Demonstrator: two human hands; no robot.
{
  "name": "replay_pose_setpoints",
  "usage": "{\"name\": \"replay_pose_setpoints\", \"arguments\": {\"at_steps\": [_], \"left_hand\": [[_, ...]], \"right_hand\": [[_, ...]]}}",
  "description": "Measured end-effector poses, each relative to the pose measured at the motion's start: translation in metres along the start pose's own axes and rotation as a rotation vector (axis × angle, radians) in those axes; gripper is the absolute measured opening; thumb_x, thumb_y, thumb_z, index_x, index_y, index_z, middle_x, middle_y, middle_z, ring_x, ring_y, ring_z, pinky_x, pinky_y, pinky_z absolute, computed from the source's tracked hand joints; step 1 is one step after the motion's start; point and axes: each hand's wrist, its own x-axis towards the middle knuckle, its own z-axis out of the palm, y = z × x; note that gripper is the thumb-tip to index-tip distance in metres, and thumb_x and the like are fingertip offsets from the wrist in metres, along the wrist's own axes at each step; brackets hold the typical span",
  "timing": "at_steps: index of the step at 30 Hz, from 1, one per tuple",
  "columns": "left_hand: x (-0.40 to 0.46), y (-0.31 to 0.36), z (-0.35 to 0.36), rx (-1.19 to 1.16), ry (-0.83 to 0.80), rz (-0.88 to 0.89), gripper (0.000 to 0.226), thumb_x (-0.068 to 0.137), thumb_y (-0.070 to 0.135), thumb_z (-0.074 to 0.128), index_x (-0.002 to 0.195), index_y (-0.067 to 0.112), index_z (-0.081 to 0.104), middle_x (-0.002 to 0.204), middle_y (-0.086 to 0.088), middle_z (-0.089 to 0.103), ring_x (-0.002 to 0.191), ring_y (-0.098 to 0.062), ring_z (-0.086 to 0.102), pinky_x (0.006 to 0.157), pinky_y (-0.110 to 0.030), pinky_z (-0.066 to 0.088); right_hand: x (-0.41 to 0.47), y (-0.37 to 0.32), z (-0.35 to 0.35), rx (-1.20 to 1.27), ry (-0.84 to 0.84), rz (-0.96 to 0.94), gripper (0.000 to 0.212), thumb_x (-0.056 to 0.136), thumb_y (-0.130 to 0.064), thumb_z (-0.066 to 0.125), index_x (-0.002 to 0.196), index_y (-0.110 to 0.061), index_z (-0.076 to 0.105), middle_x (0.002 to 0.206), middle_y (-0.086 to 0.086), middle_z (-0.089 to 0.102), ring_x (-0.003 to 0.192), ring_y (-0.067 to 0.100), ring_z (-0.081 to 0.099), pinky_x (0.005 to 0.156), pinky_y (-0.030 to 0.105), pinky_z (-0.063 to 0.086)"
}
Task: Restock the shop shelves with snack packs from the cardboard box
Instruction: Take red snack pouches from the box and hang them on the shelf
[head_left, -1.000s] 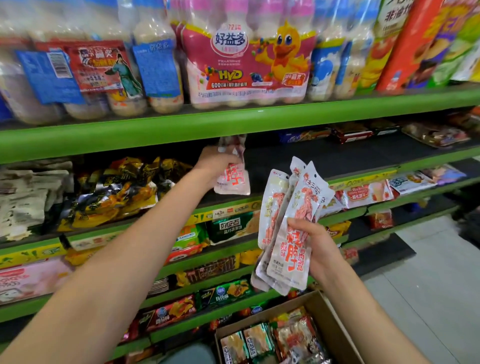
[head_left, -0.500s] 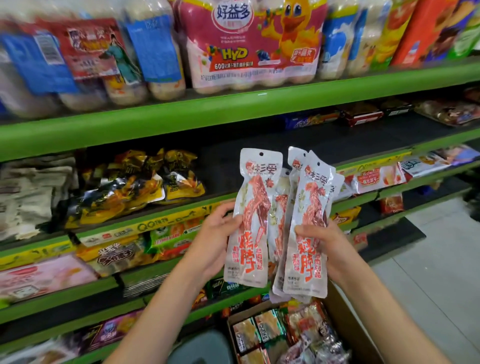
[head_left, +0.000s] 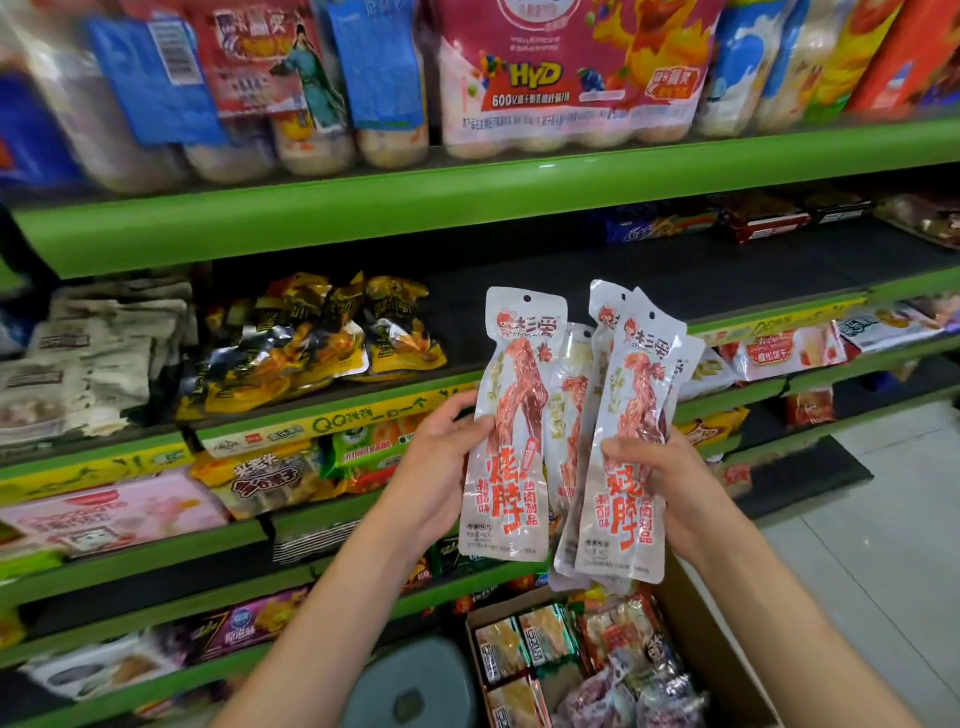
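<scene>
Right now the left hand (head_left: 441, 467) grips a single long white snack pack (head_left: 511, 431) by its left edge, thumb on the front, holding it upright in front of the shelves. Just beside it, the right hand (head_left: 670, 488) clasps a fanned bunch of the same packs (head_left: 631, 441), fingers wrapped over their lower right side. The single pack touches or overlaps the bunch at its right edge; I cannot tell which. All the packs stand above the open cardboard box (head_left: 722, 654), which sits low beneath the hands and holds small green and red snack packets (head_left: 550, 660) packed close together. A grey round stool (head_left: 415, 686) stands just left of the box. Behind the hands, green shelves (head_left: 467, 202) carry yellow-black bags (head_left: 311, 343), and bottled drink multipacks (head_left: 566, 78) fill the top tier.
</scene>
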Motion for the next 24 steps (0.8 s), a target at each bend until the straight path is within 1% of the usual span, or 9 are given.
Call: {"name": "replay_pose_setpoints", "arguments": {"at_steps": [3,6,9,12,16,18,20,22,24], "left_hand": [[-0.001,0.002,-0.002,0.013,0.018,0.012,0.023,0.101,0.010,0.056,0.123,0.016,0.063,0.112,-0.019,0.074,0.091,-0.027,0.075,0.072,-0.038,0.061],[-0.002,0.003,-0.005,0.041,0.021,0.029,0.023,0.101,0.011,0.055,0.123,0.017,0.062,0.109,-0.016,0.076,0.091,-0.026,0.075,0.071,-0.036,0.060],[-0.005,0.002,-0.006,0.072,0.025,0.035,0.024,0.102,0.012,0.055,0.124,0.018,0.061,0.109,-0.013,0.076,0.094,-0.026,0.075,0.073,-0.036,0.060],[-0.007,0.001,-0.006,0.099,0.032,0.045,0.024,0.102,0.011,0.055,0.124,0.019,0.061,0.109,-0.011,0.077,0.099,-0.027,0.075,0.081,-0.042,0.059],[-0.006,0.000,-0.002,0.143,0.062,0.062,0.027,0.101,0.007,0.056,0.125,0.017,0.059,0.112,-0.014,0.075,0.104,-0.032,0.072,0.094,-0.052,0.056],[-0.004,-0.001,0.003,0.227,0.093,0.103,0.037,0.099,0.001,0.057,0.130,0.021,0.055,0.115,-0.009,0.074,0.100,-0.026,0.074,0.086,-0.047,0.060],[-0.002,-0.002,0.011,0.313,0.140,0.152,0.048,0.097,-0.001,0.058,0.131,0.033,0.054,0.121,-0.001,0.068,0.097,-0.016,0.074,0.080,-0.040,0.063],[-0.001,-0.005,0.019,0.340,0.151,0.162,0.038,0.101,0.009,0.054,0.126,0.038,0.060,0.126,0.005,0.065,0.105,-0.012,0.070,0.090,-0.044,0.060],[-0.003,-0.010,0.026,0.279,0.105,0.096,0.027,0.105,0.026,0.049,0.125,0.035,0.064,0.128,0.006,0.067,0.118,-0.015,0.064,0.107,-0.050,0.049]], "right_hand": [[0.001,0.002,0.003,0.002,0.008,0.002,0.066,0.063,-0.009,0.078,0.127,-0.012,0.060,0.107,0.015,0.075,0.093,0.035,0.074,0.069,0.040,0.062],[0.000,0.004,0.004,-0.004,0.012,0.006,0.067,0.064,-0.009,0.077,0.128,-0.010,0.060,0.099,0.010,0.077,0.086,0.031,0.075,0.066,0.038,0.061],[-0.001,0.004,0.005,-0.008,0.000,0.011,0.066,0.065,-0.010,0.077,0.128,-0.011,0.060,0.101,0.010,0.077,0.088,0.031,0.075,0.068,0.039,0.061],[-0.003,0.002,0.005,-0.014,-0.004,0.010,0.066,0.066,-0.009,0.077,0.129,-0.011,0.060,0.104,0.012,0.076,0.090,0.033,0.075,0.069,0.039,0.061],[-0.006,0.001,0.006,-0.019,0.016,0.006,0.071,0.064,-0.010,0.078,0.132,-0.012,0.058,0.114,0.016,0.073,0.099,0.037,0.072,0.077,0.046,0.059],[-0.007,0.000,0.007,-0.007,0.026,0.006,0.070,0.064,-0.010,0.078,0.131,-0.012,0.059,0.115,0.017,0.072,0.103,0.041,0.070,0.083,0.051,0.058],[-0.008,-0.001,0.009,0.001,0.030,0.006,0.067,0.065,-0.010,0.077,0.129,-0.012,0.060,0.115,0.019,0.071,0.103,0.043,0.069,0.088,0.054,0.057],[-0.008,-0.001,0.011,0.007,0.020,0.005,0.066,0.065,-0.010,0.076,0.129,-0.011,0.060,0.109,0.017,0.072,0.096,0.039,0.071,0.082,0.050,0.059],[-0.009,-0.001,0.015,0.016,0.006,0.011,0.067,0.064,-0.009,0.076,0.129,-0.010,0.060,0.102,0.013,0.075,0.089,0.034,0.073,0.072,0.044,0.060]]}}
